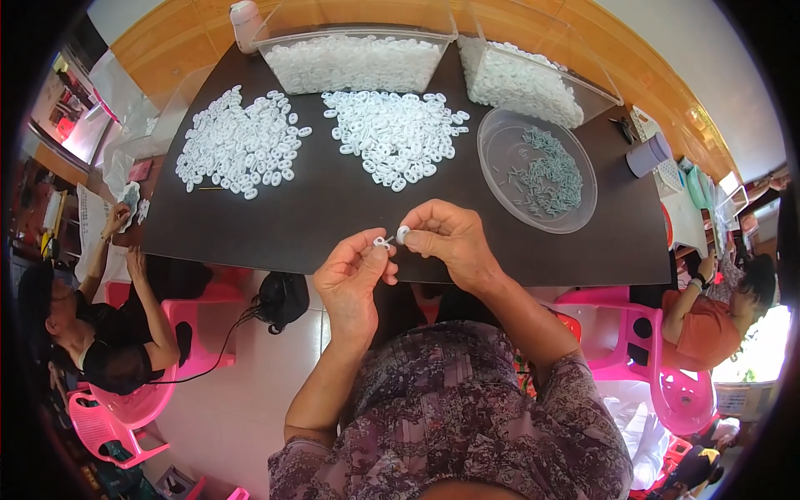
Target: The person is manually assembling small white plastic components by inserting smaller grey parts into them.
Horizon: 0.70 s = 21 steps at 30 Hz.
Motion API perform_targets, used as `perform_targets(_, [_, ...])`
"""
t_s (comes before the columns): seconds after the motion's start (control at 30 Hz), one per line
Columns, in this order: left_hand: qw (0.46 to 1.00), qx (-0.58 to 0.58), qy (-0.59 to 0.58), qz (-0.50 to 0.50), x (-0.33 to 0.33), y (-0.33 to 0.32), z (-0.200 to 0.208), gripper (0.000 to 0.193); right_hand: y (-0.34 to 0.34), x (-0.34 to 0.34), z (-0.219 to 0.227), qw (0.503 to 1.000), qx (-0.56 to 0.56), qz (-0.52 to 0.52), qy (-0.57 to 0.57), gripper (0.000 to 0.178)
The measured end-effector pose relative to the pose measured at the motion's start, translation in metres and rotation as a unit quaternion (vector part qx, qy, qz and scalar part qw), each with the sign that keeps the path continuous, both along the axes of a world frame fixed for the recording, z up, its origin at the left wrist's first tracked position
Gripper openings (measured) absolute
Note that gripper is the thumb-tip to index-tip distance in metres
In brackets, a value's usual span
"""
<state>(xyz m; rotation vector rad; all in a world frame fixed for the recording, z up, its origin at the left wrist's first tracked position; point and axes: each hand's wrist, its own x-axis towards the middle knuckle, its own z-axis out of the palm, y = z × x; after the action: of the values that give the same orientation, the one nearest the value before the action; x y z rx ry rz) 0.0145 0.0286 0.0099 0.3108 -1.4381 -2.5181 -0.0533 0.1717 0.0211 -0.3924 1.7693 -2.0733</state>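
Note:
Near the front edge of the dark table, my left hand (pixel 354 271) pinches a small white oval plastic piece with a hole (pixel 381 242). Close beside it, my right hand (pixel 448 242) grips a second white oval piece (pixel 402 234) between thumb and fingers. A thin greyish pin (pixel 390 239) shows between the two pieces; which piece it sits in I cannot tell. Beyond my hands lie a loose pile of white oval pieces (pixel 396 137) and another such pile (pixel 242 142) farther left. A round clear tray (pixel 492 171) to the right holds many small grey-green pins (pixel 550 175).
At the back stand two clear bins full of white pieces, a left bin (pixel 354 67) and a right bin (pixel 525 83). A pink bottle (pixel 246 25) and a grey-purple cup (pixel 648 156) flank them. People sit at either side on pink chairs (pixel 612 333).

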Motion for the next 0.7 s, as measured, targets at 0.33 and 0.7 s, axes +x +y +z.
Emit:
perform_targets(0.33, [1.0,-0.023,-0.007,0.013,0.0005,-0.0008,-0.0043,0.019,-0.0018,-0.0005,-0.0055,0.999,0.028,-0.029,-0.02,0.016])
perform_targets(0.7, [0.999,-0.031,-0.023,0.025,-0.0001,0.005,-0.0063,0.017,-0.0047,0.0014,-0.0075,0.999,0.004,-0.051,-0.015,0.014])
